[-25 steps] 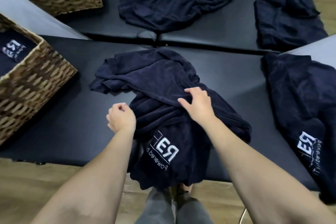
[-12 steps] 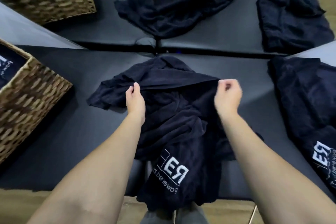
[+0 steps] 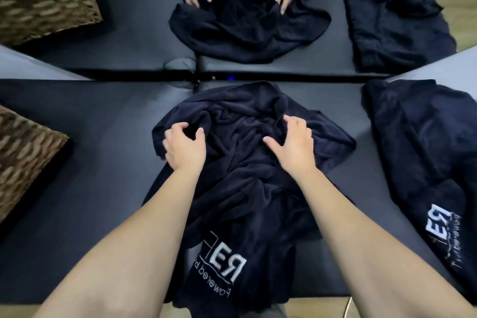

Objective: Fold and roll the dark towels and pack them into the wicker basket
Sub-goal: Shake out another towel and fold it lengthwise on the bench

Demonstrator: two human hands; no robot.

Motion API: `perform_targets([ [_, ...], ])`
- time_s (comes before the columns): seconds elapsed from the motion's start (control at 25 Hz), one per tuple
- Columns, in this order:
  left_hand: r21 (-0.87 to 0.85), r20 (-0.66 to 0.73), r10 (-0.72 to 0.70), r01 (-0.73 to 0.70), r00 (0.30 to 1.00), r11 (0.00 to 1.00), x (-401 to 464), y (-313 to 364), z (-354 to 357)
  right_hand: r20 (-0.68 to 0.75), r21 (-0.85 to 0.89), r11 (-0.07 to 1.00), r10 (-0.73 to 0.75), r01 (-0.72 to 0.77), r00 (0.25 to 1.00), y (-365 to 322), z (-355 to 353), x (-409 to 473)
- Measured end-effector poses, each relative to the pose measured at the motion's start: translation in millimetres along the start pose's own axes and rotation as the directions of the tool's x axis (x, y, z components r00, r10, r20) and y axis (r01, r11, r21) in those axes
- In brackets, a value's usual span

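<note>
The dark towel [image 3: 240, 188] lay crumpled on the counter [image 3: 90, 162], its long axis running away from the person. Both the left hand [image 3: 184, 148] and right hand [image 3: 293, 143] rested on its far half, fingers loosely curled, gripping nothing firmly. The wicker basket [image 3: 23, 157] stood well left.
</note>
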State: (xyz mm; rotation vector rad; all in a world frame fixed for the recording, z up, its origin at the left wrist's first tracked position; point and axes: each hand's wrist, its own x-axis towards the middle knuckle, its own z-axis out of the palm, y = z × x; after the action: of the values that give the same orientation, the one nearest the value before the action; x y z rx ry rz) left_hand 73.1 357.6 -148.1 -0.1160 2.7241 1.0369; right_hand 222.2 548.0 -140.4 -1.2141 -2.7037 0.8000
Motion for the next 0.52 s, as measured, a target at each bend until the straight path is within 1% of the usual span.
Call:
perform_targets([
  [0.04,0.063,-0.017,-0.092,0.093,0.996,0.994,4,-1,0,0.067,-0.109,0.994,0.006,0.001,0.998,-3,6,3],
  [0.08,0.071,-0.014,-0.191,0.192,0.981,0.979,7,-3,1,0.095,-0.233,0.972,0.039,-0.016,0.995,-4,11,6],
  [0.12,0.071,0.025,-0.28,0.277,0.96,0.958,10,-7,4,0.106,-0.322,0.947,0.055,-0.018,0.993,-4,15,8],
  [0.16,0.092,0.082,-0.335,0.327,0.939,0.94,12,-13,8,0.125,-0.357,0.934,0.059,-0.011,0.99,-2,16,10],
  [0.2,0.139,0.146,-0.355,0.336,0.923,0.932,17,-20,12,0.138,-0.323,0.946,0.057,-0.01,0.989,-2,13,13],
  [0.24,0.184,0.203,-0.333,0.298,0.921,0.937,22,-26,14,0.142,-0.228,0.973,0.067,-0.033,0.988,5,11,19],
  [0.28,0.187,0.23,-0.286,0.246,0.93,0.951,27,-28,15,0.126,-0.108,0.99,0.1,-0.087,0.987,11,5,25],
  [0.32,0.144,0.225,-0.241,0.212,0.944,0.966,33,-26,15,0.078,0.028,0.988,0.15,-0.153,0.986,21,-3,33],
  [0.36,0.061,0.193,-0.203,0.195,0.96,0.979,40,-21,12,0.005,0.2,0.954,0.227,-0.223,0.974,31,-13,44],
  [0.4,-0.074,0.148,-0.208,0.22,0.967,0.973,49,-16,8,-0.047,0.389,0.879,0.319,-0.277,0.947,40,-24,57],
  [0.44,-0.245,0.124,-0.242,0.266,0.962,0.932,58,-7,3,-0.063,0.554,0.774,0.406,-0.306,0.912,47,-35,67],
  [0.48,-0.392,0.133,-0.278,0.308,0.951,0.867,67,1,-2,-0.055,0.673,0.671,0.464,-0.31,0.884,50,-45,74],
  [0.52,-0.504,0.149,-0.291,0.326,0.945,0.8,72,10,-6,-0.025,0.741,0.597,0.482,-0.307,0.876,56,-49,81],
])
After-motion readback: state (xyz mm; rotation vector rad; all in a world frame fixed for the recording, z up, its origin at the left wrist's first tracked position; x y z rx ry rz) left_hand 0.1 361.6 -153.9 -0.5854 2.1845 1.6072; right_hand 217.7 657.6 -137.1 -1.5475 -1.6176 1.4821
